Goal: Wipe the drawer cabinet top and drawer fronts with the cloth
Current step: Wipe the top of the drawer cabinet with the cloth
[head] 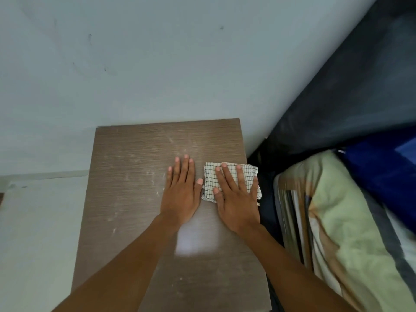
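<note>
The brown wood-grain top of the drawer cabinet [135,176] fills the middle of the view, with pale dusty smears across it. A folded white cloth with a dark check pattern [210,176] lies at the top's right edge. My right hand [236,199] presses flat on the cloth, fingers spread over it. Just left of the cloth, my left hand [182,190] lies flat on the bare wood, fingers together, holding nothing. The drawer fronts are out of sight below the view.
A pale wall [157,64] stands directly behind the cabinet. To the right lies a bed with a light green blanket [337,221], a blue pillow [382,167] and a dark headboard [349,97]. A narrow dark gap separates cabinet and bed.
</note>
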